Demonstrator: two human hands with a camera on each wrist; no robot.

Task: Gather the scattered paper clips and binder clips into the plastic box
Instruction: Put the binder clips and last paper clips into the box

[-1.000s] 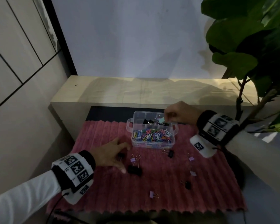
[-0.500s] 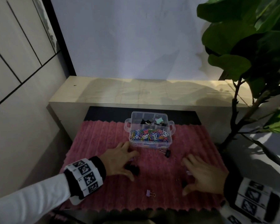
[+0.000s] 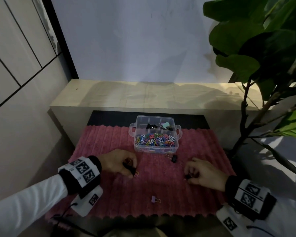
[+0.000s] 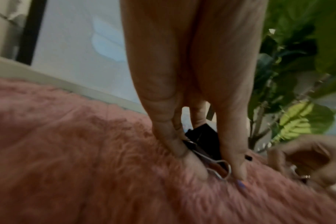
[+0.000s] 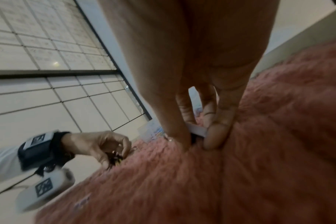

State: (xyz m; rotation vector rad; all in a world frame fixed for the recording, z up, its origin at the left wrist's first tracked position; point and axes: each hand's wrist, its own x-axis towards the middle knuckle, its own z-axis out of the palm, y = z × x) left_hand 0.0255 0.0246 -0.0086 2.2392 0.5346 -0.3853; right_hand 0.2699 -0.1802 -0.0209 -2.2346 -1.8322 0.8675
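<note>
Pickup step, both hands down on the pink mat [image 3: 109, 194]. Left hand [image 3: 117, 162] grip clamped on a black binder clip [image 4: 201, 136]. Right hand [image 3: 203, 172] grip pinched on a small clip [image 5: 197, 130]. Next: lift both, carry forward to the plastic box [image 3: 155, 134], drop. Two clips left: black one [image 3: 173, 158] between grips and box, purple one [image 3: 154, 199] behind them.

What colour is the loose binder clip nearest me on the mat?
Purple body with gold wire handles: the binder clip shows best in the head view.

Head looks down; wrist views hug mat [image 3: 109, 137].
</note>
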